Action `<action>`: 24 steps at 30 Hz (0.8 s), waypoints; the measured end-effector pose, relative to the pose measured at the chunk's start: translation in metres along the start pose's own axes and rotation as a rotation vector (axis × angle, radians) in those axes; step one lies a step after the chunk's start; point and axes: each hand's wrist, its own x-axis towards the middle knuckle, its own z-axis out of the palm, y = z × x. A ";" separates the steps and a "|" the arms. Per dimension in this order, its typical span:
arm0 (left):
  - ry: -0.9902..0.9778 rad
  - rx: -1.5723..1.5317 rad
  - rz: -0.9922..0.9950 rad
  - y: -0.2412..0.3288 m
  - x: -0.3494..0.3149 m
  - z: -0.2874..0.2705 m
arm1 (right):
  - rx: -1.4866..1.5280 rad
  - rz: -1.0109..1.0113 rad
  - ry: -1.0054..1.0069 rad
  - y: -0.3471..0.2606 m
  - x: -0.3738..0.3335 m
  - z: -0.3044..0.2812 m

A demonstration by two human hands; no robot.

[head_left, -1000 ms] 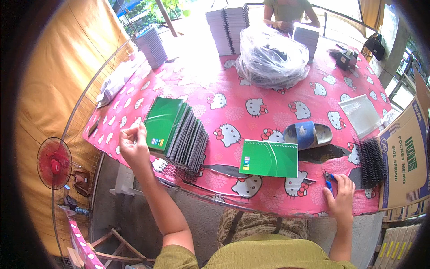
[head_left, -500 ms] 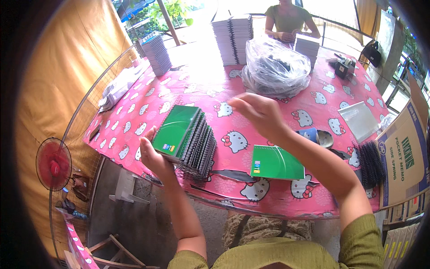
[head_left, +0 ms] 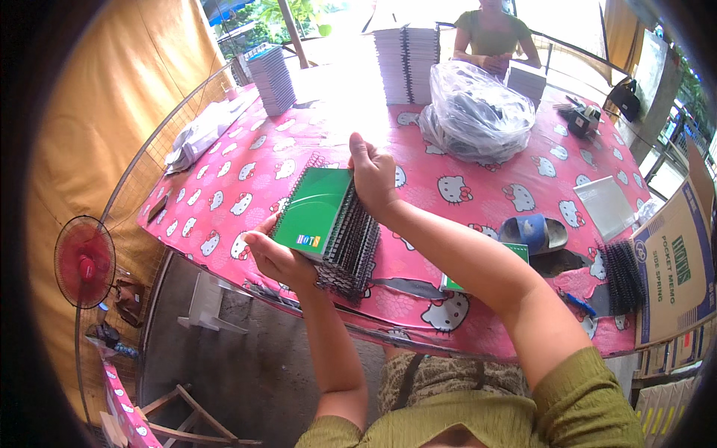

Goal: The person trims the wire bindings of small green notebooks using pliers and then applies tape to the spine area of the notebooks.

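A stack of green-covered spiral notebooks (head_left: 314,205) stands on the pink table, black wire coils showing down its right side. My left hand (head_left: 284,257) holds the stack at its near left corner, the thumb apart and the other fingers along the left edge. Against the upper right edge is my right hand (head_left: 375,178), its fingers curled in and its thumb raised; what lies inside those fingers is hidden. Another green notebook (head_left: 517,252) lies flat to the right, mostly covered by my right forearm.
A clear plastic bag (head_left: 478,112) with dark contents sits mid-table. Tall notebook stacks (head_left: 407,66) stand behind, near a co-worker (head_left: 493,37). At right are a blue slipper (head_left: 534,233), black coils (head_left: 618,276) and a cardboard box (head_left: 676,254). A red fan (head_left: 86,261) stands left.
My right hand has come leftward from above the table to the stack's right edge. The top notebook sits at a slightly different angle. My forearm now covers most of the loose notebook, and the slipper shows more.
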 end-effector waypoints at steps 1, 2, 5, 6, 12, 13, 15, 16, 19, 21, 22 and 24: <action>-0.019 0.019 -0.001 0.003 0.000 0.001 | -0.033 -0.006 -0.011 0.001 0.004 -0.004; -0.039 0.036 -0.002 0.005 0.000 0.001 | -0.177 -0.092 -0.044 0.001 0.010 -0.013; -0.044 0.156 0.145 -0.010 0.010 -0.022 | -0.395 -0.213 -0.210 -0.036 -0.008 -0.056; -0.060 0.125 0.132 0.000 0.010 -0.030 | -0.633 -0.365 -0.249 -0.047 -0.013 -0.089; -0.032 -0.494 0.365 0.071 -0.043 -0.056 | -0.860 0.089 0.033 -0.088 -0.098 -0.257; -0.169 -0.602 0.411 0.074 -0.057 -0.054 | -0.844 0.192 0.085 -0.069 -0.115 -0.272; -0.341 -0.549 0.291 0.079 -0.092 -0.028 | -0.615 0.433 0.058 -0.044 -0.147 -0.284; -0.407 -0.445 0.192 0.078 -0.105 -0.016 | -0.463 0.471 0.074 -0.052 -0.153 -0.281; -0.601 -0.499 -0.207 0.060 -0.130 0.004 | -0.868 0.390 0.029 -0.072 -0.147 -0.285; -0.691 -0.438 -0.329 0.044 -0.138 0.012 | -0.739 0.310 0.049 -0.064 -0.147 -0.282; -0.734 -0.389 -0.407 0.041 -0.139 0.012 | -0.793 0.332 0.046 -0.072 -0.146 -0.274; -0.800 -0.324 -0.526 0.028 -0.144 0.009 | -0.895 0.303 0.064 -0.078 -0.146 -0.271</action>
